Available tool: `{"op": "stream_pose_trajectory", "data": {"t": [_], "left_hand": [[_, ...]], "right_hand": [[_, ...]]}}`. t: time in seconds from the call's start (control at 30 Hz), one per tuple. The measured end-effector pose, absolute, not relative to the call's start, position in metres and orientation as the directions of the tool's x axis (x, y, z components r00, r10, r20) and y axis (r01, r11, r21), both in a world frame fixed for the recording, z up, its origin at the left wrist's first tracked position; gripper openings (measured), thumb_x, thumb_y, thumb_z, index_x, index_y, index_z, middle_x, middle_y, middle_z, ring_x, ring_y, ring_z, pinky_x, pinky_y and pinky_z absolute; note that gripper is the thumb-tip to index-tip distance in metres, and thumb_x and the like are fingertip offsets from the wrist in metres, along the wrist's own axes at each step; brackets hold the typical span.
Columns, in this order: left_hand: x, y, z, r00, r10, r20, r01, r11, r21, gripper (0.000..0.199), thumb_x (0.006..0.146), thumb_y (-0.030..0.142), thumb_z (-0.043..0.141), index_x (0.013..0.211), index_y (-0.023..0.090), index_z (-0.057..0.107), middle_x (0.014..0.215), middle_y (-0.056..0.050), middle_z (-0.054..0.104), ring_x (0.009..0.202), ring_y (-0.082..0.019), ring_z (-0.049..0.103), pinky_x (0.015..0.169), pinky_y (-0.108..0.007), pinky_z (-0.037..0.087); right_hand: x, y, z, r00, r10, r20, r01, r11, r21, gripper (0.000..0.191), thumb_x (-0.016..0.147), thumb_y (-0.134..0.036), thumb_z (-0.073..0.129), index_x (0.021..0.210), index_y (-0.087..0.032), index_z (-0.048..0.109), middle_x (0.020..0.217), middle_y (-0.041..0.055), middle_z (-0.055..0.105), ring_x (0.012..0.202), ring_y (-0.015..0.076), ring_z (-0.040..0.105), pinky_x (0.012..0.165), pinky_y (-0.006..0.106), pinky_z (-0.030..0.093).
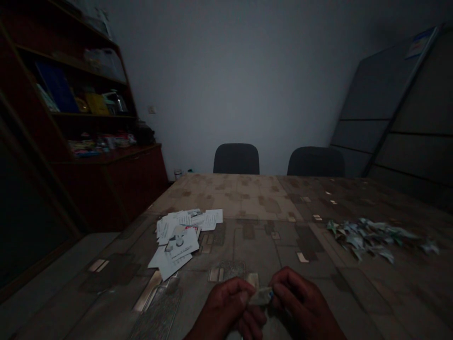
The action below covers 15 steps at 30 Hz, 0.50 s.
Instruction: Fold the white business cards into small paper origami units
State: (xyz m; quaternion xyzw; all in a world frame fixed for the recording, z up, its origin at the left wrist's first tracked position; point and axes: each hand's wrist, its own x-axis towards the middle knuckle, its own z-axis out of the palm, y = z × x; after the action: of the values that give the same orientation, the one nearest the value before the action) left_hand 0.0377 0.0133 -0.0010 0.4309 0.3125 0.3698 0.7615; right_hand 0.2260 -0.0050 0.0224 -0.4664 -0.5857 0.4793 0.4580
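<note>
Between my two hands, at the near edge of the table, is a small folded piece of paper [262, 296], pale with a bit of blue at its right end. My left hand [231, 304] pinches its left end between thumb and forefinger, the other fingers curled below. At the right end, my right hand [300, 300] grips it with thumb and fingertips. Off to the right lies a heap of folded paper pieces [375, 236], pointed in shape. Left of my hands is a loose pile of printed paper cards [182, 243], overlapping one another.
A patterned cloth covers the long table [258, 231]. Two dark chairs, one in the middle [236, 158] and one on the right [316, 161], stand at its far side. A wooden cabinet [130, 174] with filled shelves is at the left. Grey panels [371, 94] stand at the right.
</note>
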Motion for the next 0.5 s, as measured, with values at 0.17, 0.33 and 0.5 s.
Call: {"op": "stream_pose_trajectory", "data": {"t": [0.17, 0.33, 0.5], "left_hand": [[0.04, 0.015, -0.007, 0.555, 0.814, -0.17, -0.289, 0.38, 0.878, 0.055, 0.063, 0.06, 0.079, 0.083, 0.012, 0.063, 0.07, -0.009, 0.072, 0.048, -0.013, 0.063, 0.048, -0.021, 0.045], [0.04, 0.014, -0.009, 0.559, 0.816, -0.147, -0.309, 0.37, 0.876, 0.057, 0.056, 0.056, 0.085, 0.087, 0.012, 0.065, 0.066, -0.007, 0.072, 0.046, -0.012, 0.062, 0.045, -0.02, 0.043], [0.041, 0.011, -0.002, 0.529, 0.82, -0.22, -0.276, 0.412, 0.869, 0.052, 0.051, 0.045, 0.091, 0.081, 0.013, 0.064, 0.065, -0.005, 0.073, 0.046, -0.01, 0.062, 0.046, -0.019, 0.043]], "right_hand": [[0.23, -0.007, 0.021, -0.205, 0.968, 0.147, 0.178, 0.185, -0.967, 0.034, 0.092, -0.047, 0.051, 0.081, -0.018, 0.063, 0.069, 0.0019, 0.064, 0.066, 0.0182, 0.06, 0.063, 0.028, 0.045], [0.231, -0.01, 0.025, -0.194, 0.964, 0.182, 0.231, 0.225, -0.947, 0.028, 0.092, -0.04, 0.051, 0.081, -0.019, 0.065, 0.07, 0.002, 0.065, 0.067, 0.0185, 0.062, 0.064, 0.028, 0.047], [0.229, -0.011, 0.031, -0.208, 0.948, 0.24, 0.274, 0.292, -0.917, 0.027, 0.091, -0.039, 0.054, 0.078, -0.02, 0.067, 0.071, 0.0023, 0.066, 0.066, 0.018, 0.063, 0.064, 0.028, 0.046]]}}
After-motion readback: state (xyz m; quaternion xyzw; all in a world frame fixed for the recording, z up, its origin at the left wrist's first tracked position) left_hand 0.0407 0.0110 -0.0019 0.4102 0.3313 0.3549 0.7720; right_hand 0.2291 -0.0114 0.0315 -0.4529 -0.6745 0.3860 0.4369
